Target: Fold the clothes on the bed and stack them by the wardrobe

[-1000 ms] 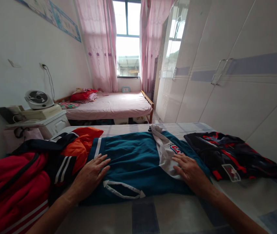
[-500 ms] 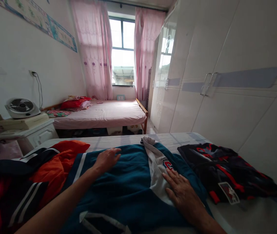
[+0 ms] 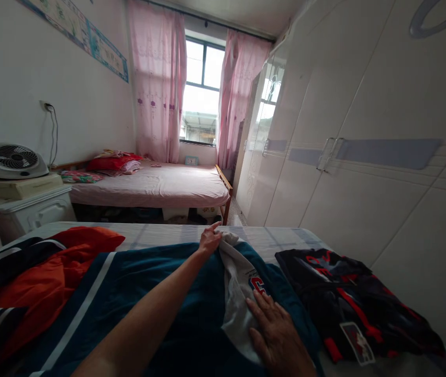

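Teal cloth (image 3: 129, 283), judged soft, light and best lifted by its corners, was laid almost to the bed's far edge (image 3: 152, 231) under the splayed right hand (image 3: 277, 332), while the grip of the left hand (image 3: 209, 239) could not be told.

The teal garment (image 3: 129, 283) has a white stripe (image 3: 85, 298), the black garment (image 3: 393, 314) red markings (image 3: 354, 310).

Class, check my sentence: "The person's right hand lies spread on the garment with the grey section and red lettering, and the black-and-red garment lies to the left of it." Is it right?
Not quite: the head view shows the black-and-red garment to the right. The right hand does lie spread on the garment with the grey section and red lettering.
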`<state>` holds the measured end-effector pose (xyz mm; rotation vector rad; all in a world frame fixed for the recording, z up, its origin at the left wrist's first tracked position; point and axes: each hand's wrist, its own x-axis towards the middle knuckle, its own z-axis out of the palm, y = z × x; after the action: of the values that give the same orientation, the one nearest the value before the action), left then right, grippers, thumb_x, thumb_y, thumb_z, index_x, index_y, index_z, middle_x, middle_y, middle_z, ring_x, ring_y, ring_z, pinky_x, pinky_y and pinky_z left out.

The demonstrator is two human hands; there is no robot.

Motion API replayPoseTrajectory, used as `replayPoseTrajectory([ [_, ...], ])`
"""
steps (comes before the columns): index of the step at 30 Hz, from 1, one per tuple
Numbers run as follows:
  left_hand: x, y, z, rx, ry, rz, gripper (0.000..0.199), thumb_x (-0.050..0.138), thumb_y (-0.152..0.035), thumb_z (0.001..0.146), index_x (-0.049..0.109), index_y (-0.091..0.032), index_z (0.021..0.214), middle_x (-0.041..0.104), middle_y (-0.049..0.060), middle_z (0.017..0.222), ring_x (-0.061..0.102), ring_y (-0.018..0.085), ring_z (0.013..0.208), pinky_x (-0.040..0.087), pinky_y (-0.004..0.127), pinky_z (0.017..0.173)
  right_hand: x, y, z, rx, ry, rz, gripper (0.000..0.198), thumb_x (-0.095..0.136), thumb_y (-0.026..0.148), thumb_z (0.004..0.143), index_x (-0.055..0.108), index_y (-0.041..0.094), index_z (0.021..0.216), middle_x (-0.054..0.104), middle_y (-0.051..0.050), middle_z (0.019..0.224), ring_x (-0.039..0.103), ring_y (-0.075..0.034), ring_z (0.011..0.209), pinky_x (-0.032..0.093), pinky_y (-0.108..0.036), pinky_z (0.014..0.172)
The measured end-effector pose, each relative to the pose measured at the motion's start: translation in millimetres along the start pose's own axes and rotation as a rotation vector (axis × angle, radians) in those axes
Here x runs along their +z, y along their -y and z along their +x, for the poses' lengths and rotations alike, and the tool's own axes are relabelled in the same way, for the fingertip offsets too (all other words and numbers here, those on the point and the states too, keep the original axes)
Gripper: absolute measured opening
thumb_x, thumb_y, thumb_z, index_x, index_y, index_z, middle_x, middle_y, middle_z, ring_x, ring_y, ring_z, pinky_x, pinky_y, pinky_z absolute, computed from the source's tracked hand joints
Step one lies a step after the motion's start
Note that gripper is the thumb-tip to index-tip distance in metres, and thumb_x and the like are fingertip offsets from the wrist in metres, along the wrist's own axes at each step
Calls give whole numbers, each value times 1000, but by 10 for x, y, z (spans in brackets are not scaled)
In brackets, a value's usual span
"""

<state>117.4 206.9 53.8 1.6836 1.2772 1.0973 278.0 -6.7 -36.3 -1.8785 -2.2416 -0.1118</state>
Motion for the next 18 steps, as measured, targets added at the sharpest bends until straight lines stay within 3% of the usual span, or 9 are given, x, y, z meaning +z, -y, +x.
replayPoseTrajectory([
  [3, -330, -130, -300, 107, -74, 7, 29, 53, -27, 86, 63, -16, 111, 66, 5, 101, 63, 17, 85, 52, 30, 73, -21, 28, -20, -42, -104, 19, 47, 44, 39, 90, 44, 29, 136, 38, -4, 145, 34, -26, 133, 33, -47, 106],
  [6, -849, -96, -861, 195, -134, 35, 35, 50, -28, 85, 62, -21, 117, 64, 3, 111, 62, 17, 90, 50, 25, 75, -67, 67, -45, -82, -242, 83, 34, 46, 27, 89, 55, 26, 122, 50, -5, 136, 40, -23, 129, 34, -43, 105],
  [9, -1387, 244, -1524, 232, -83, 237, 41, 48, -35, 86, 55, -26, 126, 62, 4, 112, 64, 16, 76, 53, 25, 61, -112, 86, -62, -52, -403, 138, 24, 46, 19, 88, 56, 21, 109, 59, -8, 118, 51, -22, 115, 40, -39, 96],
  [11, -1655, 579, -1885, 335, -45, 469, 42, 50, -30, 84, 55, -27, 126, 62, 4, 109, 65, 17, 82, 54, 25, 66, -130, 89, -60, -26, -477, 133, 26, 49, 20, 85, 53, 20, 111, 59, -10, 114, 53, -23, 108, 41, -39, 90],
  [14, -1845, 969, -2168, 413, 6, 724, 46, 45, -21, 85, 49, -27, 131, 60, 5, 113, 63, 19, 94, 54, 26, 75, -142, 100, -26, -27, -500, 83, 41, 53, 22, 82, 46, 19, 122, 56, -12, 119, 51, -25, 112, 39, -40, 92],
  [18, -1850, 984, -2076, 445, -91, 1032, 42, 48, -19, 84, 54, -21, 126, 57, 12, 113, 60, 25, 98, 53, 36, 78, -158, 147, 45, 10, -562, 44, 45, 47, 17, 81, 44, 16, 126, 54, -13, 122, 49, -25, 115, 38, -39, 90],
])
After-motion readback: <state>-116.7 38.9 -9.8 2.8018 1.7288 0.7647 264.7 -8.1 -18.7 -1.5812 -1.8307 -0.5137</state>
